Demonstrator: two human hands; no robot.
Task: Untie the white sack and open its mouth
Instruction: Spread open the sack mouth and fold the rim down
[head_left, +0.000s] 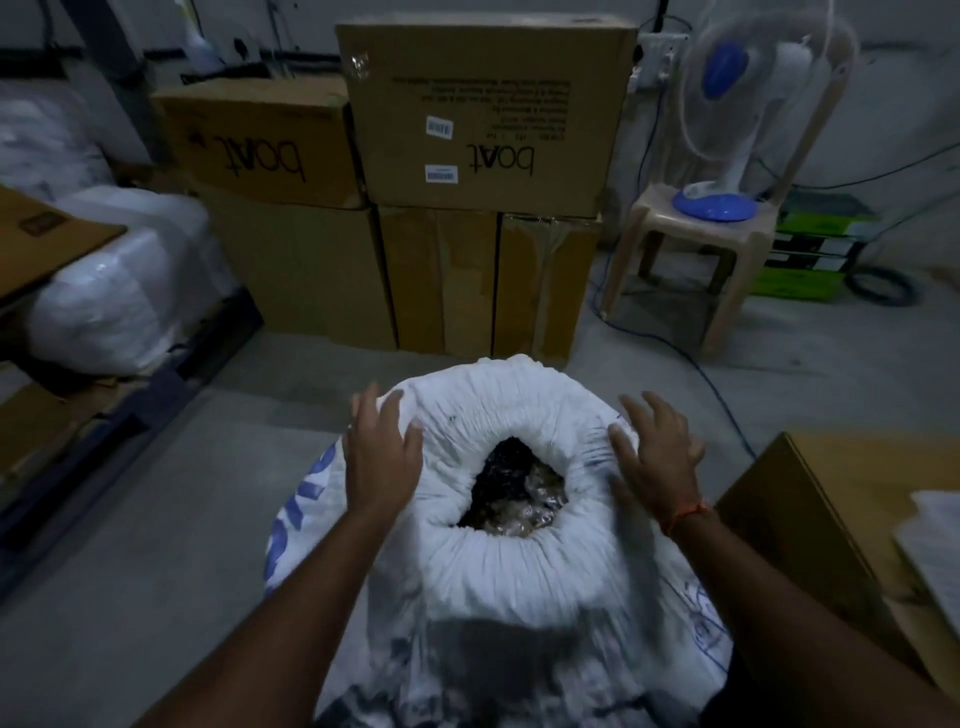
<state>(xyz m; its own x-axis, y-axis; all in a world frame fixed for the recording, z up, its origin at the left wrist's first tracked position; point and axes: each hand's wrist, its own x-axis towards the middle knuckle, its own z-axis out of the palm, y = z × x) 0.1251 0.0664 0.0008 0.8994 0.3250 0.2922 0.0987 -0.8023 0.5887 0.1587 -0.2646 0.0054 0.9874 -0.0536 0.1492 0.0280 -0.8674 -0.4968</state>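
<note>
A white sack (498, 566) with blue print stands upright on the floor right in front of me. Its mouth is rolled down into a thick ring, and dark, shiny contents (511, 491) show through the round opening. My left hand (382, 452) lies flat on the left side of the rolled rim, fingers spread. On the right side of the rim rests my right hand (657, 454), also with fingers apart; an orange thread is around that wrist. No tie or string is visible on the sack.
Stacked cardboard boxes (467, 171) stand behind the sack. A plastic chair (691, 244) with a table fan (743, 119) is at the back right. White wrapped bundles (119, 275) lie on a rack at left. Another cardboard box (810, 525) sits close on my right.
</note>
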